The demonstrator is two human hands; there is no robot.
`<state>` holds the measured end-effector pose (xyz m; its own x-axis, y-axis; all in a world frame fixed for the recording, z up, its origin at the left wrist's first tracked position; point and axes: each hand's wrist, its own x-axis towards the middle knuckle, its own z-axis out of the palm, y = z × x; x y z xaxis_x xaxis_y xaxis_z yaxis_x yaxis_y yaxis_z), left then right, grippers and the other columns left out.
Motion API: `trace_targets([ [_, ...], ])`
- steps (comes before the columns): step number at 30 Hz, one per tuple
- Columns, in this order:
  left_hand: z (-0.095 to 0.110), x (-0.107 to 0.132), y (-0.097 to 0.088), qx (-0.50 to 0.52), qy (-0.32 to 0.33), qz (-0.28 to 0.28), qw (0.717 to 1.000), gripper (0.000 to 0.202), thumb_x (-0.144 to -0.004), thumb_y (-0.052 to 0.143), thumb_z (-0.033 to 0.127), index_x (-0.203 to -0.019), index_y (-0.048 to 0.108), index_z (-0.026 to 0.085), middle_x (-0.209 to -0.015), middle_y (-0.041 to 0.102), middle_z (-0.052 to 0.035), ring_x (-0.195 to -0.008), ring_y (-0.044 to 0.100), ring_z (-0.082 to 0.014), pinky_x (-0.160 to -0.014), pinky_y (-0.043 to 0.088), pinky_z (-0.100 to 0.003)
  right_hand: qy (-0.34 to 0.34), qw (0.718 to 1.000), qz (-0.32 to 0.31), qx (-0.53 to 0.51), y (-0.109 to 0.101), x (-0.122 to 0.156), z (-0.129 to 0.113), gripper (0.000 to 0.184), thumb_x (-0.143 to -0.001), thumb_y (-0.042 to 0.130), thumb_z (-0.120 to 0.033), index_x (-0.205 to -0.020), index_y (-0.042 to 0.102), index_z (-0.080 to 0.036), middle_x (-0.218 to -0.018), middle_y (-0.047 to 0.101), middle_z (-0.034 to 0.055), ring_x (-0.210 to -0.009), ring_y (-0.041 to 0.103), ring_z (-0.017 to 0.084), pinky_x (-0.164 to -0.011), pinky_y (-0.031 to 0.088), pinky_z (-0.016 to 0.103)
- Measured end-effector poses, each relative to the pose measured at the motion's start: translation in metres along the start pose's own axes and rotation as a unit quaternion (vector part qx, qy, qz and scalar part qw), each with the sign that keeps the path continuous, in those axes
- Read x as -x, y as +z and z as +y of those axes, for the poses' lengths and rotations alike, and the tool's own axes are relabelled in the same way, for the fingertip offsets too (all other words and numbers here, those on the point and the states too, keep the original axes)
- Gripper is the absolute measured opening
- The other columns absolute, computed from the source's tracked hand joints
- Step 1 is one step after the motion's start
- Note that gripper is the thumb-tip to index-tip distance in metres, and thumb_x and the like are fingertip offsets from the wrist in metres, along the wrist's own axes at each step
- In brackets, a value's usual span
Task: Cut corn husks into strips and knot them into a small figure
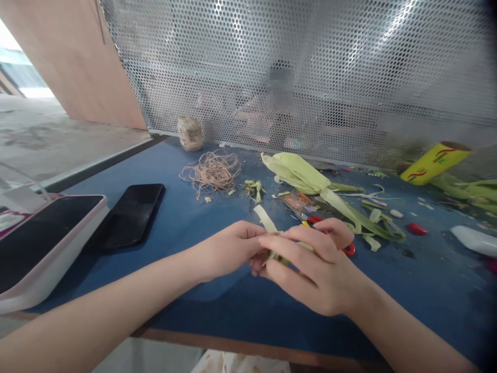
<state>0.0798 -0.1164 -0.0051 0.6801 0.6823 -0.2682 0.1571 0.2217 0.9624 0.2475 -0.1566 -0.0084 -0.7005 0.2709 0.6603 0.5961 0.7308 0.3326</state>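
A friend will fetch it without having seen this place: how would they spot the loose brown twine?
On the blue table, look toward the perforated metal screen. Between the flat black phone and the large pale-green husk lies the loose brown twine. Unlike the compact, pale bundle behind it, it sprawls in thin, tangled loops.

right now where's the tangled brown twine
In the head view, the twine lies left of centre on the blue table, just left of the small green scraps.
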Motion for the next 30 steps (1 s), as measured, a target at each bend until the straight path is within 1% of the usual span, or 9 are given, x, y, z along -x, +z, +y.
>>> trace_targets([
  [3,0.004,0.002,0.002,0.038,-0.003,-0.004,0.999,0.032,-0.083,0.049,0.031,-0.057,0.051,0.013,-0.048,0.046,0.0047,-0.046,0.04,-0.0063,-0.048,0.032,-0.019,-0.061,0.997,0.036,0.008,-0.004,0.005,0.0,0.01,-0.082,0.057,-0.021,-0.081,0.066,-0.024,-0.1,0.07,-0.0039,-0.094,0.055,0.015,-0.071,0.037,0.033],
  [6,0.005,0.002,0.002,0.043,0.004,-0.002,0.999,0.035,-0.083,0.05,0.034,-0.055,0.05,0.013,-0.047,0.045,0.0052,-0.044,0.038,-0.0056,-0.046,0.031,-0.019,-0.066,0.995,0.064,0.047,-0.006,0.008,-0.001,0.007,-0.08,0.061,-0.024,-0.078,0.068,-0.024,-0.103,0.069,-0.0052,-0.095,0.057,0.013,-0.069,0.038,0.032],
  [8,0.004,0.002,0.001,0.051,0.004,0.004,0.999,0.035,-0.083,0.051,0.035,-0.056,0.051,0.013,-0.046,0.045,0.0053,-0.044,0.038,-0.0056,-0.046,0.03,-0.02,-0.059,0.994,0.058,0.069,-0.006,0.009,-0.002,0.006,-0.08,0.062,-0.026,-0.078,0.068,-0.025,-0.106,0.068,-0.0054,-0.096,0.057,0.013,-0.07,0.04,0.032],
  [11,0.002,0.002,0.001,0.071,-0.005,0.023,0.997,0.032,-0.081,0.052,0.036,-0.058,0.052,0.014,-0.047,0.048,0.005,-0.045,0.042,-0.0065,-0.047,0.031,-0.02,-0.077,0.993,0.034,0.083,-0.005,0.007,-0.001,0.012,-0.083,0.057,-0.027,-0.087,0.068,-0.023,-0.11,0.067,-0.0007,-0.098,0.057,0.015,-0.075,0.042,0.035],
  [15,0.002,0.002,0.001,0.081,0.005,0.028,0.996,0.027,-0.08,0.052,0.031,-0.06,0.053,0.014,-0.048,0.051,0.0048,-0.045,0.043,-0.0067,-0.047,0.032,-0.02,-0.101,0.987,0.032,0.118,-0.006,0.003,0.001,0.019,-0.08,0.06,-0.019,-0.098,0.067,-0.018,-0.109,0.067,0.0023,-0.09,0.059,0.016,-0.072,0.043,0.034],
  [18,0.002,0.003,0.001,0.076,0.021,0.037,0.996,0.026,-0.079,0.053,0.033,-0.061,0.053,0.014,-0.049,0.053,0.0045,-0.044,0.044,-0.0067,-0.047,0.033,-0.02,-0.071,0.989,0.044,0.12,-0.006,0.0,0.001,0.02,-0.079,0.061,-0.018,-0.098,0.068,-0.017,-0.102,0.07,0.0022,-0.083,0.061,0.017,-0.069,0.044,0.035],
  [22,0.002,0.003,0.002,0.075,0.032,0.039,0.996,0.03,-0.082,0.051,0.037,-0.062,0.053,0.014,-0.052,0.057,0.0029,-0.046,0.046,-0.007,-0.05,0.035,-0.021,0.005,0.991,0.102,0.084,-0.006,-0.003,0.0,0.011,-0.075,0.066,-0.019,-0.085,0.07,-0.018,-0.087,0.074,-0.0011,-0.072,0.062,0.018,-0.067,0.046,0.037],
  [25,0.001,0.003,0.003,0.109,0.031,0.03,0.993,0.031,-0.082,0.051,0.037,-0.062,0.052,0.014,-0.05,0.056,0.0034,-0.045,0.046,-0.0065,-0.05,0.035,-0.02,-0.002,0.993,0.101,0.064,-0.006,-0.005,0.0,0.008,-0.076,0.063,-0.015,-0.082,0.069,-0.015,-0.083,0.074,0.0019,-0.068,0.062,0.018,-0.065,0.048,0.036],
  [30,0.001,0.006,0.006,0.181,0.033,0.034,0.982,0.029,-0.081,0.054,0.039,-0.066,0.054,0.014,-0.053,0.055,0.0025,-0.051,0.049,-0.0088,-0.049,0.035,-0.021,-0.02,0.996,0.071,0.052,-0.003,-0.002,0.004,0.016,-0.081,0.054,-0.011,-0.088,0.068,-0.012,-0.086,0.073,0.0072,-0.073,0.063,0.018,-0.068,0.048,0.036],
])
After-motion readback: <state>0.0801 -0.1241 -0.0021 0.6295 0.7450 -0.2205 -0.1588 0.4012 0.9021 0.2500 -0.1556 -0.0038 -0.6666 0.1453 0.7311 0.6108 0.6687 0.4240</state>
